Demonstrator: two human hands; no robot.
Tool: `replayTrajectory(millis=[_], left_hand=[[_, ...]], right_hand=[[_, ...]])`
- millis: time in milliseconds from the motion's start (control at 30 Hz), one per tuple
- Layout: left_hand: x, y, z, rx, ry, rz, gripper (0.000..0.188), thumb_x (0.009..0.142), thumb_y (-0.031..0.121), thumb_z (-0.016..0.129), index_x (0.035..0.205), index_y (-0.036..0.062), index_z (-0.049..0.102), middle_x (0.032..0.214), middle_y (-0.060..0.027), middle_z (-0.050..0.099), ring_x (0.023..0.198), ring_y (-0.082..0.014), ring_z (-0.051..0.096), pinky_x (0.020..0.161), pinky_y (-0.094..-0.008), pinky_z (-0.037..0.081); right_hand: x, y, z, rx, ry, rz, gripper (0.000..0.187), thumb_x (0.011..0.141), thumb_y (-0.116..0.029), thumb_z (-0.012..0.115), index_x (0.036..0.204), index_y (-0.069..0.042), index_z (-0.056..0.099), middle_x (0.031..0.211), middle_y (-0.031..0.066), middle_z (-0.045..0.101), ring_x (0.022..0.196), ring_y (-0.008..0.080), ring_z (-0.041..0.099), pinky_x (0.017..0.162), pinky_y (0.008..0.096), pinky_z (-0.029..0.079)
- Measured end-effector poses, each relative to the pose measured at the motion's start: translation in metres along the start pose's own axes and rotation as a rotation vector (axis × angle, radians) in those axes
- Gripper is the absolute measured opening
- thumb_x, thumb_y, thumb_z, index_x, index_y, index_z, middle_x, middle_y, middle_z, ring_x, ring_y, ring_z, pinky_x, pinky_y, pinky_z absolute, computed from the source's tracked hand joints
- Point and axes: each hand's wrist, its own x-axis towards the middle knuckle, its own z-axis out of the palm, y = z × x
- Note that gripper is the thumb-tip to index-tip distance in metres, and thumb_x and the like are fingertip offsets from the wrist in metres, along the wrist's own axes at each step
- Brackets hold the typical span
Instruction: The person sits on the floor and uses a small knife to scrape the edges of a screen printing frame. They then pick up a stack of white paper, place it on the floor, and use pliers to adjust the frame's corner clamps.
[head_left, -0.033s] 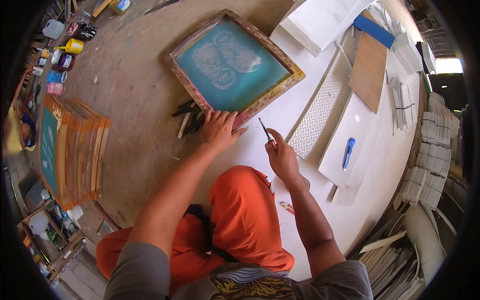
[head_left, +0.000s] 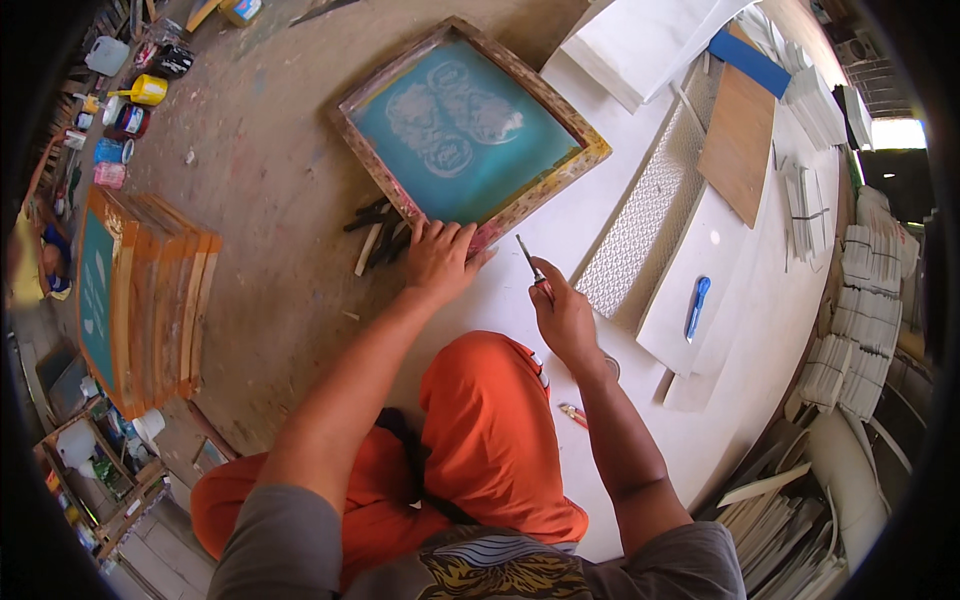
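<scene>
A wooden-framed printing screen (head_left: 354,150) with teal mesh and a pale rounded design lies in front of me, turned corner-wise. My left hand (head_left: 440,262) grips its near corner, fingers over the stained wood and thumb to the right. In my right hand (head_left: 566,318) is a screwdriver (head_left: 528,254) with a thin dark shaft and a partly hidden reddish handle. Its tip points up and left, a little apart from the frame. Below that wrist, red-handled pliers (head_left: 574,414) lie on the white sheet (head_left: 575,235). A blue utility knife (head_left: 698,308) rests farther right.
Several more framed screens (head_left: 165,300) stand stacked at the left. Paint pots, including a yellow one (head_left: 149,90), line the far left. A textured strip (head_left: 645,210) and a brown board (head_left: 738,140) lie at right. Tied white bundles (head_left: 865,320) are piled along the right side.
</scene>
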Motion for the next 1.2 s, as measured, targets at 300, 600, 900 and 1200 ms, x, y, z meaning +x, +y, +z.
replayTrajectory(millis=[300,600,900,1200], left_hand=[[0.004,0.005,0.007,0.106,-0.170,-0.021,0.042,0.093,0.040,0.072,0.119,0.0073,0.075,0.104,-0.0031,0.072,0.118,-0.0236,0.057,0.127,-0.0643,0.010],[0.004,0.014,0.009,0.078,-0.148,0.030,0.032,0.085,0.031,0.079,0.104,0.0062,0.073,0.094,-0.0073,0.070,0.108,-0.0273,0.059,0.123,-0.0645,0.019],[-0.027,0.009,0.002,0.064,-0.162,0.157,0.034,0.084,0.026,0.078,0.112,0.0059,0.077,0.098,-0.0043,0.073,0.109,-0.0260,0.061,0.126,-0.0618,0.021],[-0.042,-0.031,-0.024,0.109,-0.140,0.366,0.042,0.075,0.027,0.084,0.112,0.0073,0.080,0.095,-0.0035,0.074,0.103,-0.0252,0.063,0.123,-0.0609,0.027]], right_hand=[[0.034,0.008,-0.006,-0.009,0.218,0.054,0.052,0.095,-0.031,0.074,0.141,-0.011,0.062,0.097,0.0171,0.076,0.089,0.0389,0.075,0.079,0.0455,0.058],[0.207,0.015,-0.068,-0.288,0.377,0.054,0.049,0.096,-0.037,0.068,0.134,-0.005,0.067,0.130,0.0167,0.069,0.116,0.0394,0.068,0.099,0.0477,0.054],[0.160,0.065,-0.064,-0.523,0.310,0.160,0.024,0.097,-0.025,0.059,0.106,-0.004,0.066,0.099,0.0212,0.074,0.092,0.0403,0.074,0.082,0.0514,0.059],[0.072,0.051,-0.061,-0.544,0.325,0.096,0.020,0.097,-0.022,0.059,0.110,-0.008,0.056,0.083,0.0212,0.073,0.076,0.0415,0.073,0.069,0.0546,0.057]])
